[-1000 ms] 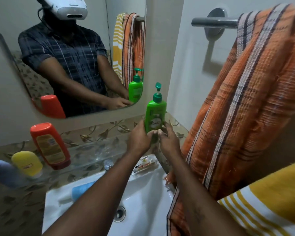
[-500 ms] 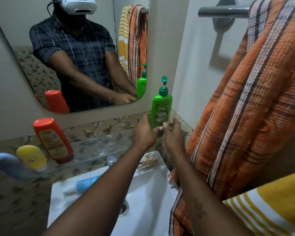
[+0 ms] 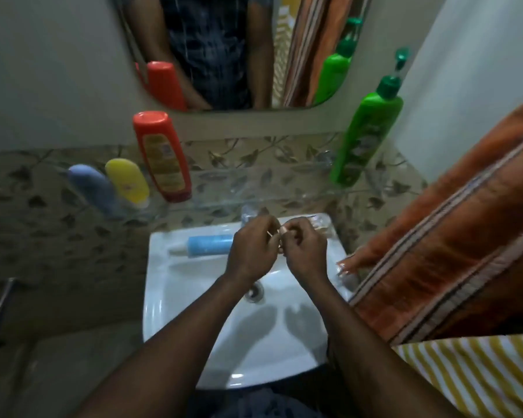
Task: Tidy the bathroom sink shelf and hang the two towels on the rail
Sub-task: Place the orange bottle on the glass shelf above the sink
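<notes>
Left hand [image 3: 249,251] and right hand [image 3: 307,254] curled together over sink [image 3: 151,297], contents unclear; risk of hasty reach knocking tube [image 3: 209,245] off back rim.

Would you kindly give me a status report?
Left hand and right hand curled together above sink, grip unclear. Green pump bottle standing on shelf. Blue tube lying on sink rim.

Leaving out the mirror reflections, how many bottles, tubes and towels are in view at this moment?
Bottles: 4 (red bottle, yellow bottle, blue bottle, green pump bottle)
Tubes: 1 (light blue tube)
Towels: 2 (orange towel, yellow striped towel)
Total: 7
</notes>
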### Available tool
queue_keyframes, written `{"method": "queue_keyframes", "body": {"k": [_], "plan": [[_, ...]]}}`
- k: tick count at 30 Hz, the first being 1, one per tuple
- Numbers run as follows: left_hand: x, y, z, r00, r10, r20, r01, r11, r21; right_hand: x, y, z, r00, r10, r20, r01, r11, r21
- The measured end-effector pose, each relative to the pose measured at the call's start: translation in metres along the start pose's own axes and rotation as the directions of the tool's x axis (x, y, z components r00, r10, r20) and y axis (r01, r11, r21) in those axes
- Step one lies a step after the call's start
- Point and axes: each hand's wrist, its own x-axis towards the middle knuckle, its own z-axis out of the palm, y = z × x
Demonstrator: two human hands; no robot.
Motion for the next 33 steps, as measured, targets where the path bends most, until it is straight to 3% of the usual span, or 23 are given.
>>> {"method": "queue_keyframes", "body": {"k": [3,5,8,11,15,20,26,30,33], "plan": [[-0.02,-0.043,-0.016,0.99,-0.136,0.035,0.133,0.988,0.079,-0.013,0.009,0.038,0.965,0.049,0.259,-0.038,0.998,-0.044],[-0.025,-0.068,-0.027,0.955,-0.294,0.03,0.288,0.949,0.132,-0.014,0.014,0.065,0.913,0.079,0.401,-0.014,0.987,-0.163],[-0.027,-0.102,-0.042,0.853,-0.522,-0.025,0.518,0.838,0.175,-0.007,0.012,0.107,0.843,0.039,0.537,0.188,0.913,-0.361],[-0.029,-0.125,-0.05,0.763,-0.647,-0.001,0.629,0.742,0.231,0.004,0.014,0.148,0.762,-0.004,0.647,0.425,0.757,-0.496],[-0.028,-0.147,-0.051,0.69,-0.722,0.043,0.708,0.687,0.168,0.022,0.014,0.189,0.723,0.029,0.691,0.58,0.519,-0.628],[-0.025,-0.159,-0.048,0.637,-0.767,0.077,0.761,0.641,0.098,0.033,0.013,0.21,0.772,0.052,0.634,0.562,0.409,-0.719],[-0.033,-0.153,-0.046,0.644,-0.756,0.12,0.76,0.65,0.011,0.01,0.026,0.198,0.812,0.062,0.58,0.46,0.545,-0.701],[-0.045,-0.131,-0.048,0.676,-0.734,0.06,0.725,0.649,-0.232,-0.015,0.02,0.163,0.853,0.027,0.521,0.308,0.78,-0.545],[-0.059,-0.098,-0.044,0.738,-0.674,0.025,0.647,0.697,-0.31,-0.034,0.01,0.129,0.883,0.008,0.47,0.179,0.919,-0.352]]}}
